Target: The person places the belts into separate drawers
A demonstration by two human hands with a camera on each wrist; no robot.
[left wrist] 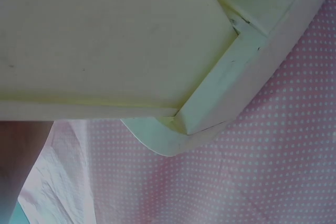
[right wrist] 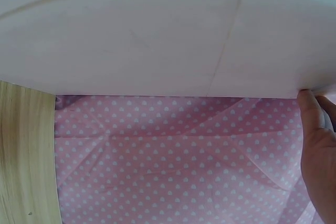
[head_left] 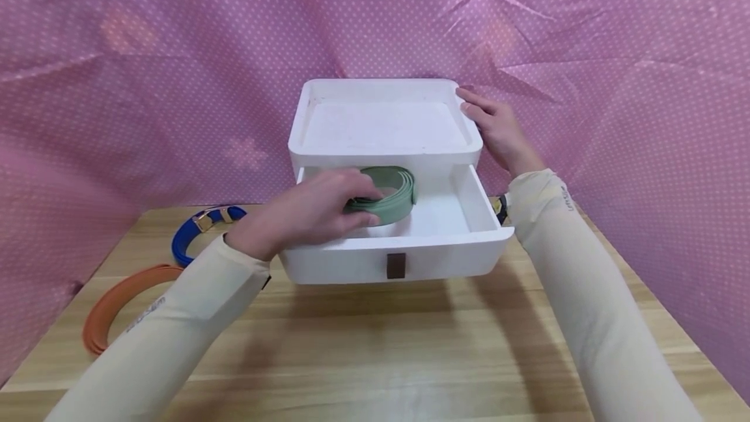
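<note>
In the head view, a white drawer box (head_left: 387, 124) with a shallow tray top has its drawer (head_left: 336, 264) pulled out toward me. A coiled green belt (head_left: 400, 206) is inside the drawer, left of its middle. My left hand (head_left: 313, 210) reaches over the drawer's left side and pinches the coil's near wall, fingers inside the ring and thumb outside. My right hand (head_left: 498, 127) rests its extended fingers on the box's right rim toward the back. The right wrist view shows that hand's fingers (right wrist: 315, 124) touching the box edge. The left wrist view shows the drawer's underside (left wrist: 105, 40), not the belt.
On the table (head_left: 375, 350) to the left lie a coiled blue belt (head_left: 186, 239) with a gold buckle and a coiled orange belt (head_left: 108, 308), partly behind my left sleeve. Pink dotted cloth (head_left: 205, 83) hangs behind and along both sides. A brown tab (head_left: 396, 266) is on the drawer front.
</note>
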